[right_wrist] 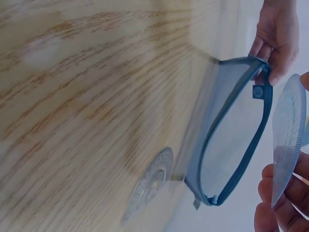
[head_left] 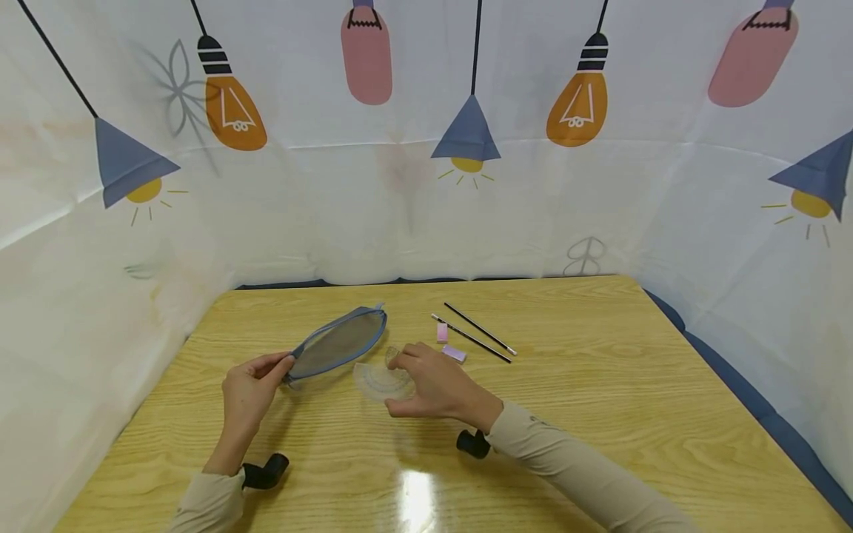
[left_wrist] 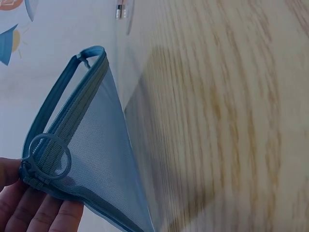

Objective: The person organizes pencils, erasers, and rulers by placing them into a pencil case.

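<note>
While the left hand pinches the gaping pouch, the right hand, gripping a protractor, should feed it edge-first toward ten o'clock.

Place type: curtained-off tabletop workstation, study-desk style. Evidence: white sheet with lamp and bulb prints across upper frame, also hanging at left and right edges; wood-grain table across lower frame; pencils, erasers, protractor near frame centre. Room beyond sheet hidden; home or office: cannot tell.
</note>
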`<state>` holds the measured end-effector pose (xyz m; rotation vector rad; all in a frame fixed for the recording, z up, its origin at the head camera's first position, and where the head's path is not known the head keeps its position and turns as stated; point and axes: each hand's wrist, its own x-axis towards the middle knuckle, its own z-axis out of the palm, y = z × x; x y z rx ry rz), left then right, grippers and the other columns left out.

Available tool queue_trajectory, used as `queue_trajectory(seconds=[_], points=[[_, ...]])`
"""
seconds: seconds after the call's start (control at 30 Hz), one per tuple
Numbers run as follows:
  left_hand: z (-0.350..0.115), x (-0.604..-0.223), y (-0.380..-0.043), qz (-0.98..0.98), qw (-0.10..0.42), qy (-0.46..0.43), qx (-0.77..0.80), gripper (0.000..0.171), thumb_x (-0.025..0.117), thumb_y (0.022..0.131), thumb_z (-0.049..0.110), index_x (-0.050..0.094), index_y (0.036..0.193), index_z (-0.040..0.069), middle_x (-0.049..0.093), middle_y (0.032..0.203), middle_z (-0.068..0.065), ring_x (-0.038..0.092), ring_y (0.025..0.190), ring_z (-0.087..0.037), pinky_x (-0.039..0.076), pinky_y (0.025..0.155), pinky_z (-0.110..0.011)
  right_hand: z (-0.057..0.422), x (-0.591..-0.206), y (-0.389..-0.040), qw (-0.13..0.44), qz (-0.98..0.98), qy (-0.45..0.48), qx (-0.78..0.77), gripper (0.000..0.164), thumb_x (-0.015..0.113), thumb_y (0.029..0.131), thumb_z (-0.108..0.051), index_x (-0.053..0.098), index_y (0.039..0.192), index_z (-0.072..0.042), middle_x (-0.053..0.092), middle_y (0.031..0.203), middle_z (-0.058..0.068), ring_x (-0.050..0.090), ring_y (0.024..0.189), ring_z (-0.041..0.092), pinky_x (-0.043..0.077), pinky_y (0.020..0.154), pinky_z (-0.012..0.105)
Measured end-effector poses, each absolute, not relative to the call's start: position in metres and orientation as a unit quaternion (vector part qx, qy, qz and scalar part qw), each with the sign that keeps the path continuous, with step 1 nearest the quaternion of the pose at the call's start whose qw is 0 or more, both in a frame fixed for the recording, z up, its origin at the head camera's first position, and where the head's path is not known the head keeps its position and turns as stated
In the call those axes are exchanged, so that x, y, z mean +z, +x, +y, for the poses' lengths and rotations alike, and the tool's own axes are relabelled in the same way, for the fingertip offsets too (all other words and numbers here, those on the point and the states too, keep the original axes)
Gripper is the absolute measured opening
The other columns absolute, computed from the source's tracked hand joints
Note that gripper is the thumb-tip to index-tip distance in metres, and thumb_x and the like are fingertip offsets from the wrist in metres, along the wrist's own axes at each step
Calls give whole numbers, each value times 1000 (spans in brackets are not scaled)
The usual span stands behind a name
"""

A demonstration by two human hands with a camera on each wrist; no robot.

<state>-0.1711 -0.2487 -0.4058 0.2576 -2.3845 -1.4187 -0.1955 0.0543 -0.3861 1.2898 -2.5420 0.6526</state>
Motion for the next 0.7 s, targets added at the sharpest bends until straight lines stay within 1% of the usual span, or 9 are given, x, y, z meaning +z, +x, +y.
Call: queue_trajectory(seconds=[0.13,0.33,0.7], points=[[-247,-405,-170,-840,182,91,-503,29,73,90,26,75,104,1,72,96,-11,63,73,1,55,63,-24,52,-387,-198,111,-862,441,223,48,71,81,-43,68,112,-7,62,107,2,58,98,16,51,74,23],[-247,-406,-169,-838,185,95,-505,30,72,90,28,75,104,2,72,95,-11,63,72,0,55,62,-25,49,-388,-201,115,-856,451,226,45,72,81,-41,67,110,-8,61,106,2,57,99,16,50,76,22],[-247,-406,-166,-820,210,99,-523,26,73,89,24,75,102,1,72,91,-11,63,68,-2,54,59,-22,44,-387,-209,96,-859,446,234,43,71,83,-40,67,111,-7,62,105,3,57,92,14,49,73,22]])
